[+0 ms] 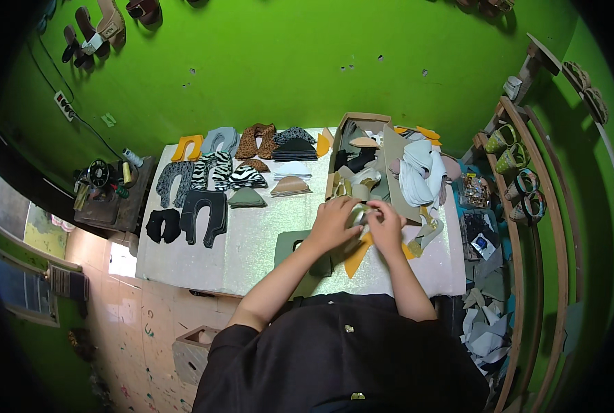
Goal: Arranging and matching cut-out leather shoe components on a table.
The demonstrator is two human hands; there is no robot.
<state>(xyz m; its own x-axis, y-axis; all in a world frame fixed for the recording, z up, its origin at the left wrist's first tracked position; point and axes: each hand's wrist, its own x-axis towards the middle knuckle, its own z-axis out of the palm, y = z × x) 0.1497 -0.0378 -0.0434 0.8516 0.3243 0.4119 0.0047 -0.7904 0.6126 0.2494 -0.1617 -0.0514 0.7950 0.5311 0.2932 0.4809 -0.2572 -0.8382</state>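
at far left, sandals hang on a bright green wall; a mark on the beige one is too small to read. below them a white power strip is fixed to the wall, near a sewing machine above pale floor tiles. next comes the bench, black u-shaped pieces near its left edge, with zebra-striped pieces and leopard-print pieces behind. a wide stretch of glittery surface runs from there to a grey-green piece by the front edge. the left hand has its fingers bent, close to the right hand, also curled; a small pale piece sits between them, mostly hidden, and i cannot tell whether either grips it. an orange piece lies just below. behind, an open cardboard box holds scraps, with white fabric against its right side. patterned sandals sit on a wooden rack beyond the bench's right edge.
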